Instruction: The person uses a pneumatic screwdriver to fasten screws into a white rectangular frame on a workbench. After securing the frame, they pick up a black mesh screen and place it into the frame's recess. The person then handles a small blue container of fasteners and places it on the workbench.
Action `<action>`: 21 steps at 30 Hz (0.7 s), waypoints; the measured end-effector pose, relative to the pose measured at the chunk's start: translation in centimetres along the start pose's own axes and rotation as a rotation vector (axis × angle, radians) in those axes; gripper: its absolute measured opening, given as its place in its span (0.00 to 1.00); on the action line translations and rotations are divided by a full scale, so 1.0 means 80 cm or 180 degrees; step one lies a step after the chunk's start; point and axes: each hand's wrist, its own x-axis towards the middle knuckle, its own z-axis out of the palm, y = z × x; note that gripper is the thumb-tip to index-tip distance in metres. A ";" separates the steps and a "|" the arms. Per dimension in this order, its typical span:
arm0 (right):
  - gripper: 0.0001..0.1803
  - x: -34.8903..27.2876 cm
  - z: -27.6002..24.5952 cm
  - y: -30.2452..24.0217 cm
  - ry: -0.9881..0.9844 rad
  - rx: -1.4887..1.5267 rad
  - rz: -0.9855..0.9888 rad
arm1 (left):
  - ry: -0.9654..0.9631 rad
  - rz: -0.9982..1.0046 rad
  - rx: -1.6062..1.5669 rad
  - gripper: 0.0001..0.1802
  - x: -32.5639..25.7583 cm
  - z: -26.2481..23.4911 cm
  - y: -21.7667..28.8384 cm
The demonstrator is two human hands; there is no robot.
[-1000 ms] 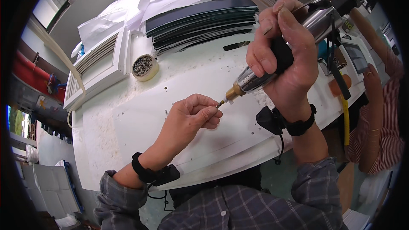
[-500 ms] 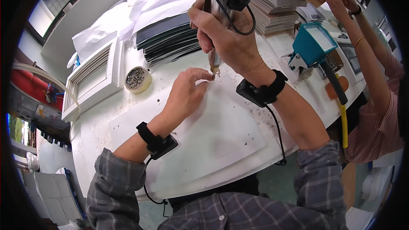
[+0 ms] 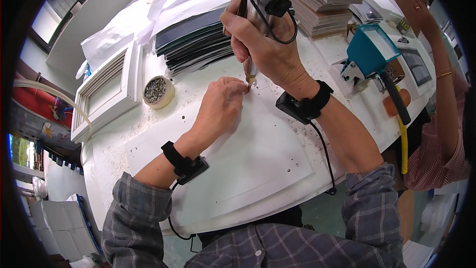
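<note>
My right hand [image 3: 281, 59] is wrapped round a silver, upright power screwdriver [image 3: 262, 7], whose tip points down at a white board [image 3: 248, 154]. Right at that tip, my left hand [image 3: 216, 106] has its thumb and forefinger pinched together. Whatever is between those fingertips is too small to make out. The board lies flat on the white table and has several small dark holes or fittings near its edges. A round tub of small metal screws [image 3: 158, 92] stands to the left of the board.
White frames [image 3: 130, 82] are stacked at the left, and dark sheets [image 3: 193, 44] under crumpled white paper lie behind. Thick brown-topped stacks [image 3: 322, 0] rise at the back right. A teal hopper [image 3: 372, 49] with a black-handled tool stands near a co-worker's arm [image 3: 439, 69].
Both my hands keep nearly the same place, with the left fingertips slightly closer to the screwdriver tip. The co-worker's arms have shifted right, and the brown board they held is out of view.
</note>
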 end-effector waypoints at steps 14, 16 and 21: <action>0.12 0.006 -0.001 0.009 -0.0378 0.0095 0.0206 | -0.0403 0.1143 0.2336 0.23 -0.030 -0.013 0.026; 0.12 0.002 -0.004 0.010 -0.0402 0.0047 0.0209 | -0.0398 0.1156 0.2386 0.24 -0.030 -0.010 0.027; 0.10 -0.007 -0.002 0.018 -0.0465 -0.0034 0.0181 | -0.0529 0.1028 0.2232 0.24 -0.029 -0.017 0.027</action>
